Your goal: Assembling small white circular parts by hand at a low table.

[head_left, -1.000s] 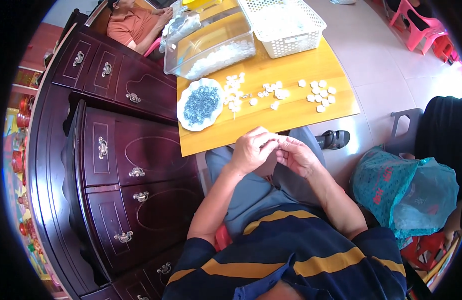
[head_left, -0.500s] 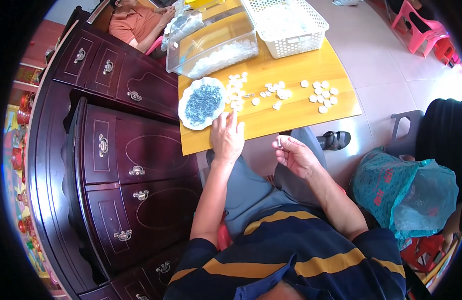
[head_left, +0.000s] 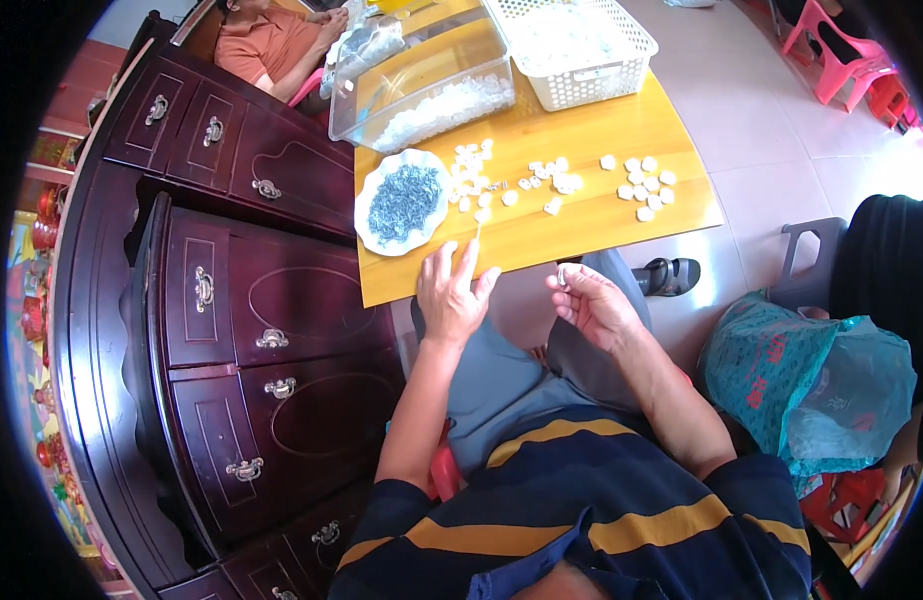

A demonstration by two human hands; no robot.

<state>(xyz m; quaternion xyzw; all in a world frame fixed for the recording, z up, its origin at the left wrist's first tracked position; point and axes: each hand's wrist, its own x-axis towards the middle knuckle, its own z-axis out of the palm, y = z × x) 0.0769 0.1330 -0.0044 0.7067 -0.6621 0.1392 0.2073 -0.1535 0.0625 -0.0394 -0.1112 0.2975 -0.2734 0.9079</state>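
My left hand (head_left: 454, 298) lies at the table's near edge, fingers stretched out and apart. Its index finger points at a small white piece (head_left: 483, 215) on the wood; I cannot tell whether they touch. Just off the table edge, my right hand (head_left: 600, 306) is closed in a pinch on a small white plastic piece (head_left: 562, 274), partly hidden by the fingers. Left of the loose pieces, a scalloped white dish (head_left: 366, 232) holds many small dark metal parts (head_left: 407, 204). White pieces lie in a loose cluster beside the dish, a middle group (head_left: 562, 184) and a right group (head_left: 646, 190).
On the wooden table (head_left: 602, 228), a clear bin (head_left: 354, 140) and a white perforated basket (head_left: 592, 90) hold more white pieces. A dark wooden cabinet (head_left: 282, 250) borders the left. A teal bag (head_left: 757, 375) stands at my right. Another person (head_left: 272, 50) sits beyond the table.
My left hand has drawn back slightly toward me, and its fingers have spread wider. A white piece lies a little nearer its index fingertip. My right hand has barely moved and keeps its pinch.
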